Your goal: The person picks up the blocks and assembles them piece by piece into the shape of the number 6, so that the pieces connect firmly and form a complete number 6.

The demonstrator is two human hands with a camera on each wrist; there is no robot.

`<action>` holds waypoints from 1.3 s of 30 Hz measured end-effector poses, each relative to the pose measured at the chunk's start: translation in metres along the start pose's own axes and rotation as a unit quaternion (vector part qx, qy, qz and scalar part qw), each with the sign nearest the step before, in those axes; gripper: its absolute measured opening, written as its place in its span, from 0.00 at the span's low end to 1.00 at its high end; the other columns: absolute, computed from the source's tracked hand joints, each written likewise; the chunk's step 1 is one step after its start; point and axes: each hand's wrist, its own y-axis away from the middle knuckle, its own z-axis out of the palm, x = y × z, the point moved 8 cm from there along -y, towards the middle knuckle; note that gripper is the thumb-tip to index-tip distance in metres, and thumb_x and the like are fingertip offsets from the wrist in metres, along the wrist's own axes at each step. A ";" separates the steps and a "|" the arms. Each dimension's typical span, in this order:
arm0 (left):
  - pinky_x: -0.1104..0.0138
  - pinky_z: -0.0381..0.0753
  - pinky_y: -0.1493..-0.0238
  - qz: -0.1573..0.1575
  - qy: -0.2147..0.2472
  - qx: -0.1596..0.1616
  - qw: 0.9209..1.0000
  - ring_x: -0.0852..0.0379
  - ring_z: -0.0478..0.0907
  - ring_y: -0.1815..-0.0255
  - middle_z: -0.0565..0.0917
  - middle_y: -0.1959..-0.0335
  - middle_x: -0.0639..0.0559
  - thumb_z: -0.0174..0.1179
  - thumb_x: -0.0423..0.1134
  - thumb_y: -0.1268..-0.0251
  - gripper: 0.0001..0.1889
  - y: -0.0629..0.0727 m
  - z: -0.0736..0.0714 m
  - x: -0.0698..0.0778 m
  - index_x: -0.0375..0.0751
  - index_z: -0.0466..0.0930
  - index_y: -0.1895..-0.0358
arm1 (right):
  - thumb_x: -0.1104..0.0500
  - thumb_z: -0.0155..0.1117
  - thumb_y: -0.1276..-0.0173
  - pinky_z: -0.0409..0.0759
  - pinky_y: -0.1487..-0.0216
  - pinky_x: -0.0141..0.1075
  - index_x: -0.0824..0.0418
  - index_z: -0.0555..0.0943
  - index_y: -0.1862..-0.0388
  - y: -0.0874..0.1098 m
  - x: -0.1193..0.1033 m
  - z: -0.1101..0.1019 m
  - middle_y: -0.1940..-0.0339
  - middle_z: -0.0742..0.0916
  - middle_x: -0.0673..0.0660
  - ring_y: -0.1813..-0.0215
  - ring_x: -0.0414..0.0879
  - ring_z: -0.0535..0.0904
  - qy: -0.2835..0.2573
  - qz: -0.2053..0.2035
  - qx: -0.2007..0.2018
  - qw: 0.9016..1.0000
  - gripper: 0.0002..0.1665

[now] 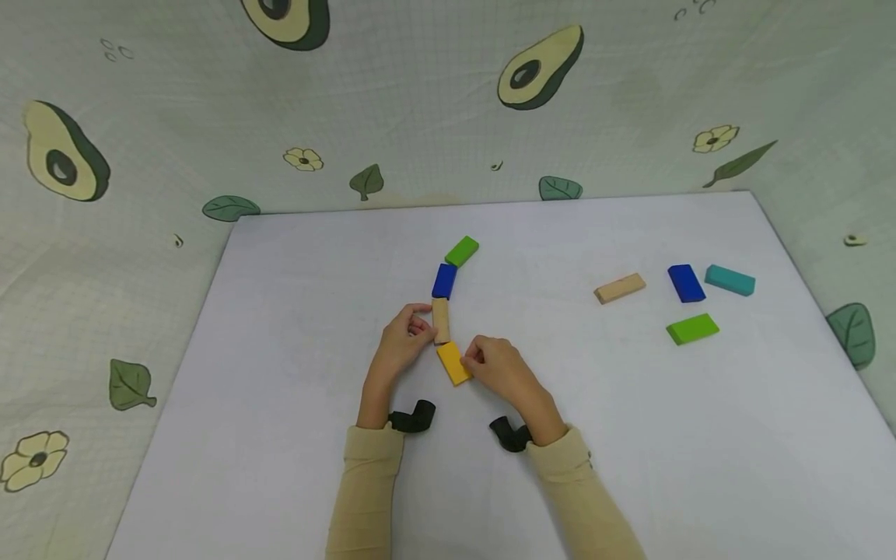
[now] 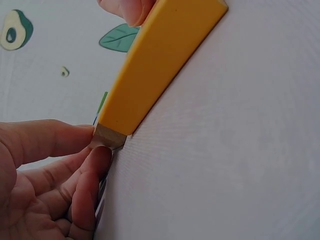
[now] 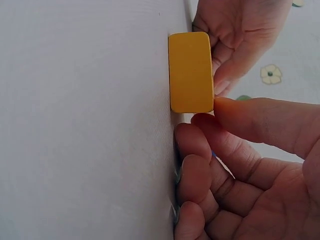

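Note:
On the white table, several small blocks form a curved line in the head view: a green block (image 1: 462, 250) at the far end, then a blue block (image 1: 444, 281), a plain wooden block (image 1: 440, 321) and a yellow block (image 1: 453, 364) nearest me. My left hand (image 1: 404, 340) holds the wooden block from its left side, fingertips against it. From the right, my right hand (image 1: 500, 369) pinches the yellow block's edge between thumb and index finger, its other fingers curled below. The yellow block's near end meets the wooden one in the left wrist view.
Toward the right lie another wooden block (image 1: 620, 288), a second blue block (image 1: 686, 283), a teal block (image 1: 730, 280) and a second green block (image 1: 692, 329). Fabric printed with avocados (image 1: 542, 66) stands behind the table's far edge.

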 end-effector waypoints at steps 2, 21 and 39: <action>0.69 0.68 0.64 0.002 0.001 0.001 1.000 0.54 0.71 0.64 0.77 0.65 0.48 0.59 0.38 0.39 0.20 0.000 0.000 0.001 0.44 0.71 0.42 | 0.59 0.62 0.36 0.69 0.72 0.30 0.62 0.79 0.70 0.000 0.000 0.000 0.77 0.80 0.51 0.74 0.42 0.70 -0.001 -0.003 0.003 1.000 0.07; 0.69 0.69 0.64 0.008 -0.003 -0.001 1.000 0.55 0.72 0.65 0.77 0.65 0.47 0.59 0.38 0.39 0.22 -0.001 -0.001 0.002 0.43 0.71 0.41 | 0.56 0.59 0.34 0.73 0.65 0.33 0.62 0.79 0.61 0.002 0.005 -0.013 0.71 0.82 0.52 0.69 0.42 0.73 -0.019 -0.038 0.000 0.999 0.10; 0.69 0.68 0.64 0.006 -0.004 -0.014 1.000 0.54 0.71 0.63 0.77 0.62 0.47 0.58 0.40 0.37 0.23 0.003 0.000 0.001 0.43 0.68 0.38 | 0.52 0.56 0.31 0.72 0.57 0.29 0.63 0.78 0.52 0.026 0.045 -0.103 0.58 0.83 0.59 0.57 0.48 0.77 -0.076 -0.036 0.145 0.986 0.18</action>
